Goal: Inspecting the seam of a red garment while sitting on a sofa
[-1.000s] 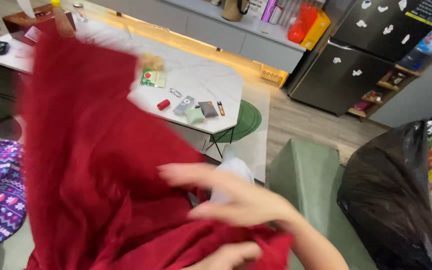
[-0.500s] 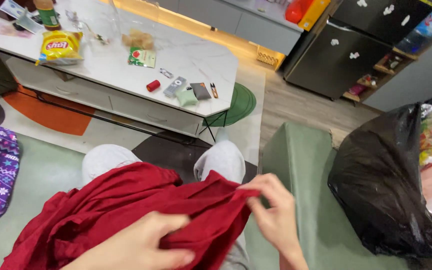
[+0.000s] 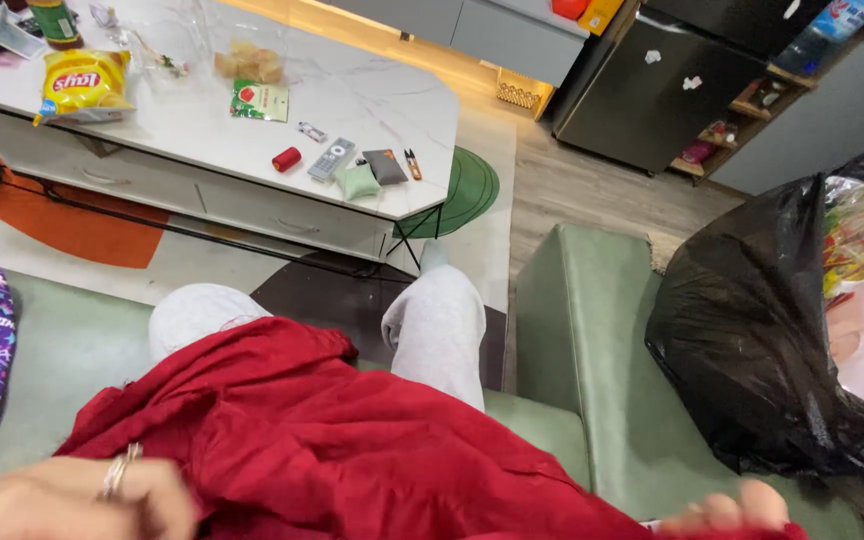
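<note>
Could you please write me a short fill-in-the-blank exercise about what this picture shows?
1. The cloth spread over the person's lap is ____ in colour.
2. The left hand wears rings and rests on the ____ edge of the cloth.
3. The big bag on the green sofa is ____ in colour.
4. The red spool lies on the white ____ beside a remote control.

Missing words: red; left; black; table
</note>
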